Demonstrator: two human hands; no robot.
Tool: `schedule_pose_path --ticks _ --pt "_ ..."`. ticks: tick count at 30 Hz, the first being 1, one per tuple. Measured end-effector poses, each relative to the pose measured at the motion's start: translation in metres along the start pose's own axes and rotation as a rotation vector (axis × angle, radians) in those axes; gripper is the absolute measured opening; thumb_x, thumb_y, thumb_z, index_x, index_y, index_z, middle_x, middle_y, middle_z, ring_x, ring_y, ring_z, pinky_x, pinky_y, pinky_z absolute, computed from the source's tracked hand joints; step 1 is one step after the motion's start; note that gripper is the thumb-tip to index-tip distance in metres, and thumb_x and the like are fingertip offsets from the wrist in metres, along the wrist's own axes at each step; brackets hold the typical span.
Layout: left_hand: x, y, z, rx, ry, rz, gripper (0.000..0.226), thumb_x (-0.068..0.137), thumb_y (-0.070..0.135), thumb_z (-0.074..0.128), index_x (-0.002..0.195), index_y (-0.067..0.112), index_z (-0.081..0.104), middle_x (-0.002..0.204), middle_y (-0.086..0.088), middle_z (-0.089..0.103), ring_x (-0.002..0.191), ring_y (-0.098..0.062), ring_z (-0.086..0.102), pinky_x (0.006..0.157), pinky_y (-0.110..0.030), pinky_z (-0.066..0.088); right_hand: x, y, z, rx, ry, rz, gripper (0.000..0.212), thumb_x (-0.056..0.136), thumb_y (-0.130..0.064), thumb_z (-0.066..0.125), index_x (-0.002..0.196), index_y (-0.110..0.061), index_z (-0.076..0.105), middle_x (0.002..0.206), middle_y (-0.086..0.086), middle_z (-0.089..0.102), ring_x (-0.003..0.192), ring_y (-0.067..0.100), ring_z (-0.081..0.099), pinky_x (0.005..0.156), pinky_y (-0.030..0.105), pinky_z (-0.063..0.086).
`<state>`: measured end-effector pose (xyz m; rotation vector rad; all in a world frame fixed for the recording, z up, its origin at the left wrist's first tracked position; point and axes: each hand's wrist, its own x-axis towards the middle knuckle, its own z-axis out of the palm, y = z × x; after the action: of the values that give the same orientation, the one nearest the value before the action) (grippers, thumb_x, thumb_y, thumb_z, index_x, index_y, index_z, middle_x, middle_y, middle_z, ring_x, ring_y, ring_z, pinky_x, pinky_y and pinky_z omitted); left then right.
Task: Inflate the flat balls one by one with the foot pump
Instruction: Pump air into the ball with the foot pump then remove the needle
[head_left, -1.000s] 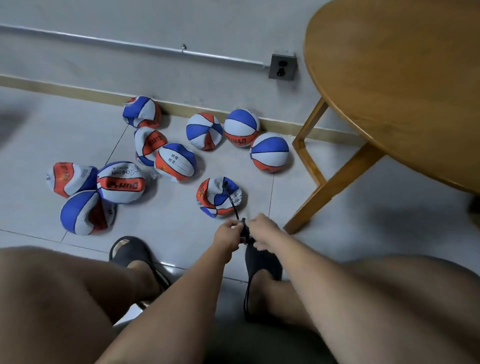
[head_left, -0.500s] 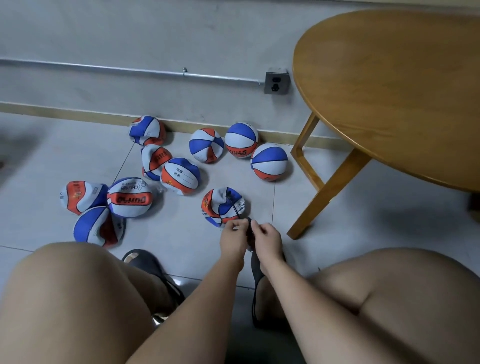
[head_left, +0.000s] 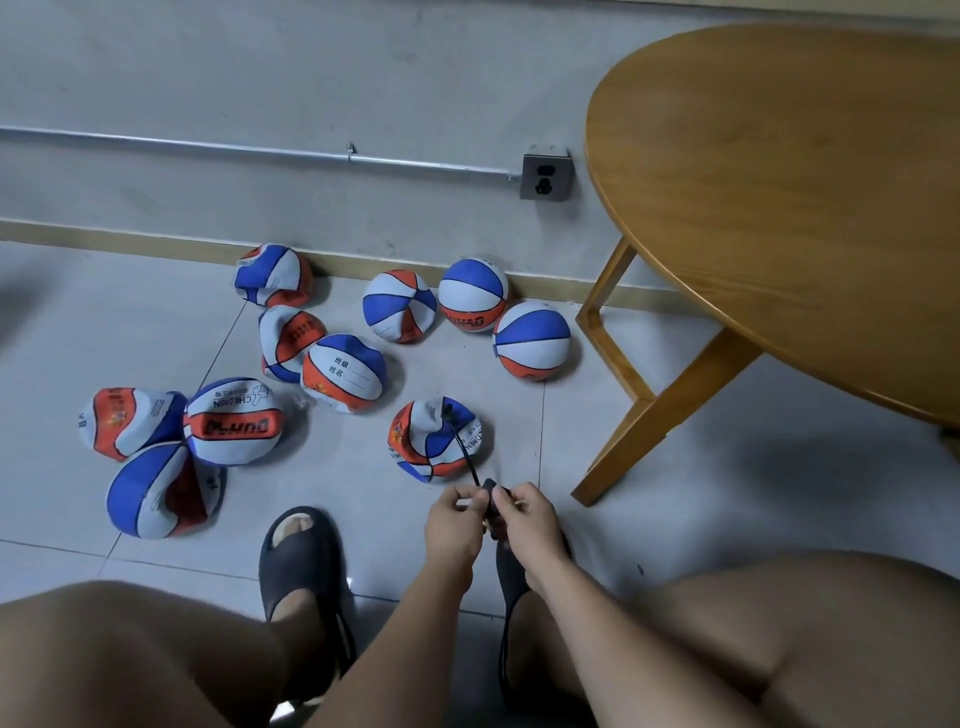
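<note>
A crumpled flat ball (head_left: 434, 441) in blue, white and orange lies on the floor tiles just ahead of my hands. A thin black hose (head_left: 462, 452) runs from its top down to a small black fitting (head_left: 491, 496). My left hand (head_left: 454, 525) and my right hand (head_left: 527, 519) both pinch that fitting between them. The pump body is hidden under my right hand and foot. Several more flat balls (head_left: 234, 421) lie to the left, and rounder balls (head_left: 531, 340) sit by the wall.
A round wooden table (head_left: 779, 197) stands at the right, its legs (head_left: 649, 421) close to my right hand. My feet wear dark sandals (head_left: 301, 556). A wall socket (head_left: 544, 179) and a pipe run along the grey wall behind the balls.
The view has shifted a little. Both hands stay together on the black fitting at the hose end. The balls have not moved.
</note>
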<state>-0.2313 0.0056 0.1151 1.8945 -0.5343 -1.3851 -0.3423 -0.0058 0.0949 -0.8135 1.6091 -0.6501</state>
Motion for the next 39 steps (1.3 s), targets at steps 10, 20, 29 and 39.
schedule_pose_path --ticks 10,20,29,39 --pt "0.026 -0.028 0.005 0.065 -0.006 -0.109 0.012 0.1 0.024 0.072 0.094 0.015 0.075 0.094 -0.004 0.079 0.087 -0.023 0.07 0.07 -0.033 0.051 0.027 0.034 0.003 0.001 0.045 0.142 0.021 0.097 -0.034 0.077 0.093 -0.015 0.069 0.082 0.007 0.079 0.063 0.018 0.074 0.065 0.036 0.061" --pt "0.001 0.044 -0.009 -0.319 -0.197 0.037 0.018 0.095 0.029 0.079 0.091 0.014 0.07 0.08 -0.003 0.065 0.068 -0.012 0.056 0.065 -0.029 0.041 0.007 -0.054 -0.004 0.404 -0.087 0.05 0.034 0.103 -0.035 0.072 0.085 -0.009 0.058 0.068 0.018 0.061 0.055 0.023 0.049 0.053 0.032 0.034" --pt "0.017 0.005 -0.01 -0.176 -0.134 -0.002 0.029 0.098 0.041 0.075 0.091 0.013 0.073 0.079 0.0 0.067 0.072 -0.013 0.057 0.068 -0.032 0.043 0.016 -0.014 0.003 0.192 -0.096 0.07 0.042 0.105 -0.046 0.067 0.087 -0.008 0.065 0.07 0.011 0.067 0.062 0.021 0.057 0.056 0.031 0.045" --pt "0.027 -0.033 0.01 0.01 -0.028 -0.054 0.017 0.101 0.025 0.072 0.093 0.011 0.075 0.086 -0.001 0.078 0.081 -0.02 0.07 0.075 -0.031 0.057 0.023 0.02 0.002 0.108 -0.014 0.206 0.033 0.105 -0.036 0.069 0.091 -0.008 0.059 0.065 0.006 0.062 0.05 0.015 0.051 0.046 0.025 0.039"
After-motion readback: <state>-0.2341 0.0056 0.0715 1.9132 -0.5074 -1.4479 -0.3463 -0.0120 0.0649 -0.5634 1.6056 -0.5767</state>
